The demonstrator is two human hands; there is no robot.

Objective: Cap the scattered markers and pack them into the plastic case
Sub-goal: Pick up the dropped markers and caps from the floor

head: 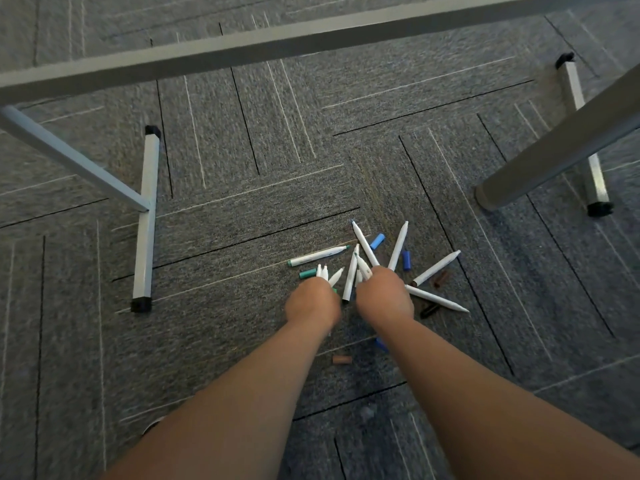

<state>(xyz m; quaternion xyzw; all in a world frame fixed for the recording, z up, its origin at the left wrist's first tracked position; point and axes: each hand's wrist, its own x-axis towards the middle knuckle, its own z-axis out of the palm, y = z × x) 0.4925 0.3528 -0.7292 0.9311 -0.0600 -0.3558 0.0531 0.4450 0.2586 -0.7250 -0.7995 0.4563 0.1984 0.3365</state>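
Two bare forearms reach down from the bottom edge to a grey carpet (242, 140), the hands side by side and nearly touching over a fan of white markers (363, 242). Nearest the person, a brown cap (342, 359) lies alone between the forearms, and a blue cap (380, 342) peeks out at the right arm's inner edge. The left hand (311, 301) and right hand (384, 296) show only their backs. The fingers are hidden beneath, so whether they are apart or clamped on anything cannot be told. White barrels stick out past both sets of knuckles, pointing away from the person.

Right of the right hand, a black cap (429, 310) lies just beside a marker angled outward, and a dark brown cap (441, 278) lies farther out, close to another marker. Beyond the hands, a dark blue cap (406, 260) and a light blue cap (376, 241) lie among the spread barrels. At the left, a green cap (307, 273) sits just below a green-tipped marker (318, 255) lying crosswise. Those markers whose tips show look uncapped, and all lie on the carpet.

Bare carpet opens wide to the left, as far as a T-shaped metal foot (145, 220). At right, a round leg (561, 147) comes down near the fan's outer edge, with a second foot (585, 133) behind it. Farther on, open carpet runs up to a grey crossbar (277, 43) spanning the frame.
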